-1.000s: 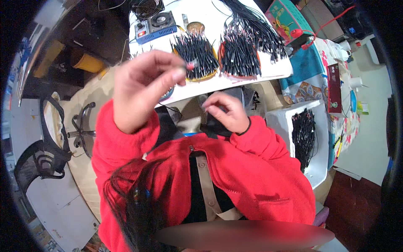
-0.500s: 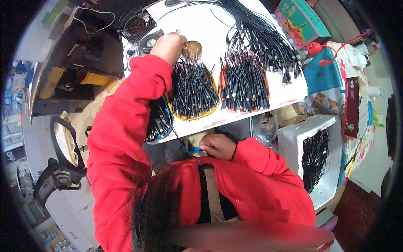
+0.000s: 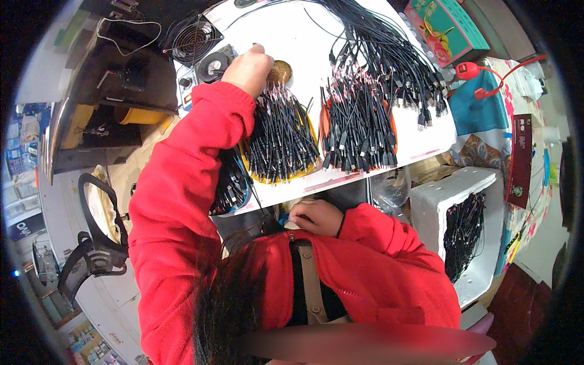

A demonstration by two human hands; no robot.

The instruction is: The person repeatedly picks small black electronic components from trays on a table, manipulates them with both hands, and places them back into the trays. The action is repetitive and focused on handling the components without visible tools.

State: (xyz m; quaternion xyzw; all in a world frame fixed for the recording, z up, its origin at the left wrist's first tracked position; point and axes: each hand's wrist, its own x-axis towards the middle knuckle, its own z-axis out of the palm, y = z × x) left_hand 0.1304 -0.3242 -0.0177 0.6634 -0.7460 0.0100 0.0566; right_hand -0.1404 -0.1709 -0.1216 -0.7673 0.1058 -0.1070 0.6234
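My left hand (image 3: 250, 71) is closed above the white table, beside a round brown disc (image 3: 280, 73). What its fingers hold is hidden. A bundle of short black cables (image 3: 283, 137) with bare reddish ends lies just below it, on a yellow-edged holder. Next to that, a second bundle of black cables (image 3: 360, 125) rests on an orange-edged holder. More black cables (image 3: 231, 185) in a blue-edged holder are partly covered by my left sleeve. My right hand (image 3: 316, 216) stays low before my chest, below the table edge, its fingers curled around something I cannot make out.
Long black cables (image 3: 383, 48) spread over the table's far right. A black fan (image 3: 193, 39) and a black roll (image 3: 214, 66) sit at the far left. To the right stands a white foam box (image 3: 420, 201) with black cables inside. An office chair (image 3: 100, 243) is at left.
The view has shifted slightly, so the table and boxes sit a little lower and further right. My left hand remains closed near the disc; my right hand stays low before my chest.
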